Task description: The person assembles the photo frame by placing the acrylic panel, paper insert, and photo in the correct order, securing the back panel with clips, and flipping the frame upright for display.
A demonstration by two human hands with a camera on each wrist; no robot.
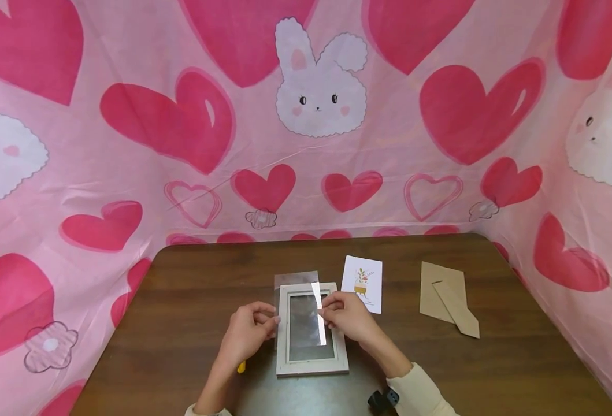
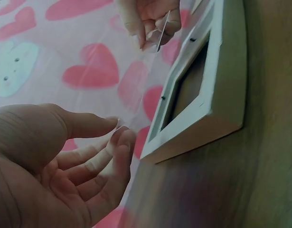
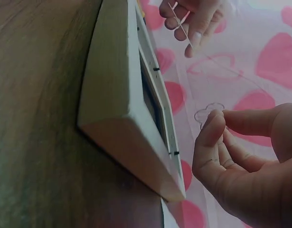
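Between both hands a clear plastic sheet (image 1: 306, 318) is held above a white picture frame (image 1: 312, 368), which lies on the table. My left hand (image 1: 249, 329) pinches the sheet's left edge between thumb and fingers. At the opposite edge, my right hand (image 1: 351, 315) pinches it too. The left wrist view shows the sheet (image 2: 136, 90) apart from the picture frame (image 2: 214, 102), nearly see-through. Small dark tabs stand along the inner edge of the picture frame (image 3: 110, 80) in the right wrist view.
A white card (image 1: 362, 283) with a plant drawing lies behind the right hand. Farther right is a brown backing board (image 1: 441, 277) with a stand leg (image 1: 459, 312). A small yellow thing (image 1: 241, 367) shows beside the left wrist, and a black object (image 1: 382, 400) near the right sleeve.
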